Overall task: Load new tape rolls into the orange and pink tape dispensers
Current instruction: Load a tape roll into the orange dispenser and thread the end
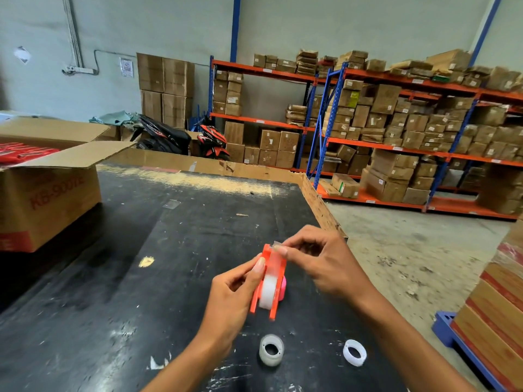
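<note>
Hands meet at lower centre: left hand (226, 295) grips the orange dispenser (256, 299), right hand (325, 261) pinches the tape end (276, 245) at its top; two rings (271, 349) lie below.

Warehouse, pallet racks (396, 142) stacked with cartons (385, 99), concrete floor (396, 250)

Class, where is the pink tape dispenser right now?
In the head view, the pink tape dispenser sits on the black table, mostly hidden behind the orange dispenser, below the right hand.
</note>
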A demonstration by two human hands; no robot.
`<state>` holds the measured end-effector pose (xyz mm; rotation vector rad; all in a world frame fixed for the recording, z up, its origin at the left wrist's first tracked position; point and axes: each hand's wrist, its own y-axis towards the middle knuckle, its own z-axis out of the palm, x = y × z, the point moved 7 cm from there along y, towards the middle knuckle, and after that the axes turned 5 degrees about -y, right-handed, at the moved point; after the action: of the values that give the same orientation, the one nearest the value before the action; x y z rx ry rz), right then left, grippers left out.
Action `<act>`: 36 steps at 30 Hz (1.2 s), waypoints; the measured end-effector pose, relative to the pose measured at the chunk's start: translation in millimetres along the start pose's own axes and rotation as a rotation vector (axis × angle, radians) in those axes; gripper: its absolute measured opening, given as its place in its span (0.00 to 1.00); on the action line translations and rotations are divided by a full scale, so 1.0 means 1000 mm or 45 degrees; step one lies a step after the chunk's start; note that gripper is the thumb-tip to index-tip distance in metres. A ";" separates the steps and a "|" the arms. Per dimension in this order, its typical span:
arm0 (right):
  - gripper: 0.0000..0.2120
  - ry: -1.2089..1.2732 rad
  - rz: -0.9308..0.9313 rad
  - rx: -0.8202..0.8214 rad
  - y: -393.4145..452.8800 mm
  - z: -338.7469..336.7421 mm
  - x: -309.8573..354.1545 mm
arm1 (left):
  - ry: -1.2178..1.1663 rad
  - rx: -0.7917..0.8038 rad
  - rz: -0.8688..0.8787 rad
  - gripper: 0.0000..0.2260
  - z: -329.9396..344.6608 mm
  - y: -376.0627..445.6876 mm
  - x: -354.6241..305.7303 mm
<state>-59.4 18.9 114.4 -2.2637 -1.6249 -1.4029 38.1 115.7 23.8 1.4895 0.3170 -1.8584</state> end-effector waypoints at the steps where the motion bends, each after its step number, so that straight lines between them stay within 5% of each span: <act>1: 0.04 -0.011 -0.028 -0.028 0.003 -0.004 0.001 | -0.012 0.018 0.002 0.11 0.002 -0.001 -0.001; 7: 0.04 0.055 0.007 -0.095 0.009 -0.011 -0.004 | 0.006 0.024 0.032 0.15 0.002 -0.002 -0.004; 16: 0.06 0.498 0.605 0.249 0.004 0.005 -0.045 | 0.059 -0.010 0.062 0.17 0.009 -0.005 0.007; 25: 0.14 0.488 0.721 -0.096 -0.032 -0.011 -0.099 | 0.128 -0.159 -0.271 0.12 0.032 0.021 0.042; 36: 0.16 0.403 0.827 -0.129 -0.031 -0.008 -0.193 | 0.312 -0.117 -0.466 0.15 0.095 0.069 0.123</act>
<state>-98.1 -114.2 -22.9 -2.1668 -0.6494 -1.5520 4.7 -36.0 -44.4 1.6825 0.8285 -1.9036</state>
